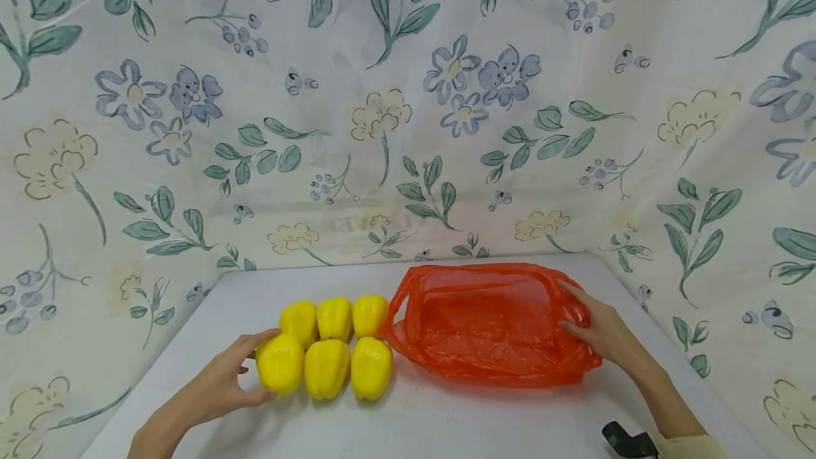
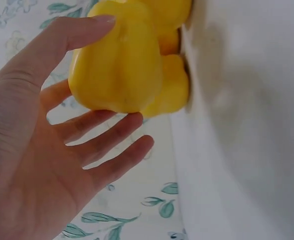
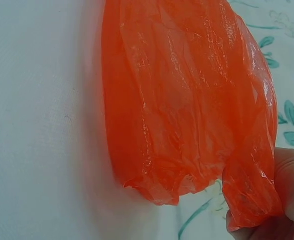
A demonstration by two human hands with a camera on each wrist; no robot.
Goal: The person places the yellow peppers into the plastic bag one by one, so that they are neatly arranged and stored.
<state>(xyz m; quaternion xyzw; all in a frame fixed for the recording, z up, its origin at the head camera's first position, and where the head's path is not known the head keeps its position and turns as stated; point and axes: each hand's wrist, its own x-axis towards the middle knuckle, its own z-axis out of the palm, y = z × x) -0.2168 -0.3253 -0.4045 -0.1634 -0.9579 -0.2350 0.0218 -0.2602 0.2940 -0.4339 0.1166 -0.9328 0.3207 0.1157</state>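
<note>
Several yellow bell peppers stand in two short rows on the left of the table. My left hand point(image 1: 223, 381) spans the front-left bell pepper point(image 1: 280, 363), its thumb and index finger on opposite sides. In the left wrist view the thumb lies across that bell pepper point(image 2: 117, 65), with the other fingers spread below. To the right of the peppers a red plastic bag point(image 1: 491, 324) lies with its mouth facing up and a loop handle near the peppers. My right hand point(image 1: 602, 328) grips its right end. The right wrist view shows the bag's film point(image 3: 254, 195) pinched between thumb and fingers.
A white table point(image 1: 433, 420) carries everything. Behind and beside it hangs a floral curtain point(image 1: 395, 126). A black device point(image 1: 627, 439) sits at the right wrist. The nearest back pepper point(image 1: 371, 316) almost touches the bag's left handle.
</note>
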